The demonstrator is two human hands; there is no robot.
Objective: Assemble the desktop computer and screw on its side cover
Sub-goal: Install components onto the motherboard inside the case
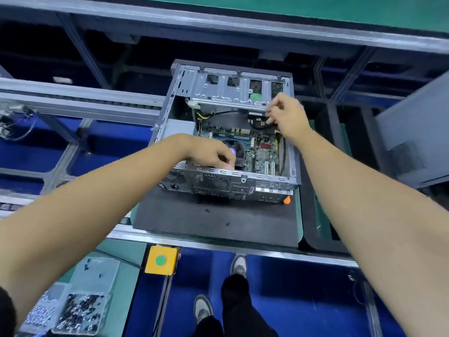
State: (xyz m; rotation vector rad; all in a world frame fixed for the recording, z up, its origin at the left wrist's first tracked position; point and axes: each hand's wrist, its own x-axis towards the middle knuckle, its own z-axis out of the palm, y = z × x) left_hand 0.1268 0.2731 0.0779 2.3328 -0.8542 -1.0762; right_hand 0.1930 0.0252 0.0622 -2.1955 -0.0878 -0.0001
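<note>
The desktop computer case (226, 142) is laid on its side, open side up, on a black mat (213, 222) on the workbench. Its grey metal frame is exposed: a drive cage (233, 91) with square cut-outs runs along the far end, and the rear panel (228, 183) with vent grilles and slot covers faces the person. Inside, a green motherboard (262, 152) is seen, with a CPU cooler fan (237, 152) partly hidden by the left hand, and yellow and black wires (204, 116) near the far left corner. An orange-handled tool (287, 200) lies just beside the case's near right corner.

The left hand (209, 153) is reached in over the rear panel, fingers curled downward at the panel's inner edge; what it holds, if anything, cannot be told. The right hand (286, 117) is extended to the far right corner, its fingers pinched on a black cable (261, 124) below the drive cage.

A detached grey side cover (413, 139) stands tilted at the right.
</note>
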